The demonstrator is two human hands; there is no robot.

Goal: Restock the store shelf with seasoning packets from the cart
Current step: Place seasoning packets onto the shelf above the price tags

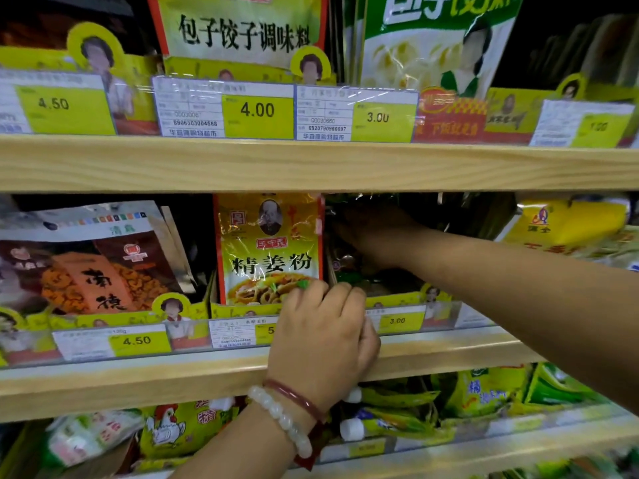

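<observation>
Nearest the camera, the left forearm rises from the bottom edge, wearing a pale bead bracelet (281,420) and a red bangle (294,397) at the wrist. The left hand (323,335) lies over the front lip of the middle shelf (138,382), fingers curled, their tips at the yellow divider beside the lower corner of the ginger powder packet (271,248); whether they pinch anything cannot be told. Behind the hand, price tags (136,340) marked 4.50 and 3.00 sit in the rail along the shelf edge.

The right arm enters from the right edge and reaches across into the middle shelf. The right hand (371,233) is deep in the shaded bay just right of the ginger powder packet, among dark green packets (352,278); its fingers are in shadow and its grip cannot be told.

The ginger powder packet stands upright in its yellow tray at the centre of the middle shelf. To its left lean brown-and-orange pouches (93,264); to the far right lie yellow packets (567,226).

Below, the lower shelf carries yellow chicken-print bags (169,428) and green-yellow bags (484,392), blurred.

Farthest up, the top shelf (311,164) carries a dumpling seasoning packet (242,29) and a green-and-white packet (435,43), with tags reading 4.50, 4.00 and 3.00 in front.
</observation>
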